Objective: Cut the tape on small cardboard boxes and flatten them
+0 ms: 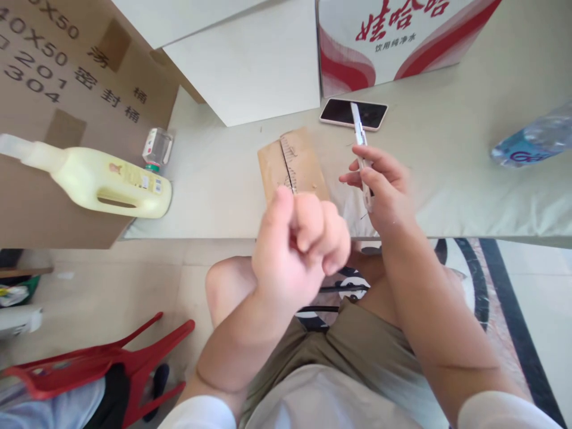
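Note:
My left hand (299, 244) is raised in front of the table edge with its fingers curled and palm turned up; nothing shows in it. Behind it a brown cardboard piece (306, 158) lies on the table, with a dark slit and short pen-like marks along it. My right hand (386, 185) holds a white utility knife (363, 161) between thumb and fingers, its blade pointing away from me. The blade tip overlaps a phone (335, 112) lying face up behind it.
On the cloth-covered table (214, 173) stand a white box (254, 65) and a red-and-white carton (384, 47). A yellow bottle (129, 185) and small clear bottle (157, 147) are left, a water bottle (536, 140) right. A red chair (129, 363) stands lower left.

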`<state>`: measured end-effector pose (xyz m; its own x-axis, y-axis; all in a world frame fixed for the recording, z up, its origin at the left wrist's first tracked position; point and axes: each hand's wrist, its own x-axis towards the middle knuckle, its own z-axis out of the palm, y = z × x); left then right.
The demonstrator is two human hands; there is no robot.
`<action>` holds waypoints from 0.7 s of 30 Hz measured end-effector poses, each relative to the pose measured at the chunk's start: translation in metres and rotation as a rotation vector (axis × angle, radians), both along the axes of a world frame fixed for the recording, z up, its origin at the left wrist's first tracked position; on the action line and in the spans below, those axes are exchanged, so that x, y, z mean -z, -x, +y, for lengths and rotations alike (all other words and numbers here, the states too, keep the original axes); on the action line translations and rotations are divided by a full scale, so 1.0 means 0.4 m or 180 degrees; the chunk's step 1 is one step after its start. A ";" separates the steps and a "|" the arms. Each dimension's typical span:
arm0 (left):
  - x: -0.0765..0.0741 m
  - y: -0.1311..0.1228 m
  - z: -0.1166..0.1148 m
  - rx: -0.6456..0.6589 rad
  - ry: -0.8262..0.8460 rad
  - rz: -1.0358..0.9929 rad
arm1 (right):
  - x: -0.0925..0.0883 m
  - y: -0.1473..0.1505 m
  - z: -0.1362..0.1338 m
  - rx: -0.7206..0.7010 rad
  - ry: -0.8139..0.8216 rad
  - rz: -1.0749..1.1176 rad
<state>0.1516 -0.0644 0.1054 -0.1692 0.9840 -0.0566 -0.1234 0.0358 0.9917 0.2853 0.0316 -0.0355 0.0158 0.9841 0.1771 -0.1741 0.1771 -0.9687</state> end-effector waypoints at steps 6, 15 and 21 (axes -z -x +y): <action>0.040 0.041 0.036 0.0402 0.0465 -0.0599 | -0.006 0.005 -0.003 -0.0015 0.0032 -0.0041; 0.039 0.050 0.032 0.0596 0.0475 -0.0420 | -0.011 0.009 -0.005 0.0155 -0.0029 -0.0119; 0.054 0.067 0.024 0.0463 0.0244 -0.0393 | -0.003 0.012 0.000 0.0044 0.0056 -0.0046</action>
<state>0.1249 -0.0546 0.0838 -0.0127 0.9895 -0.1439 -0.2319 0.1370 0.9630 0.2806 0.0314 -0.0344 0.0270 0.9867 0.1600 -0.1577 0.1623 -0.9741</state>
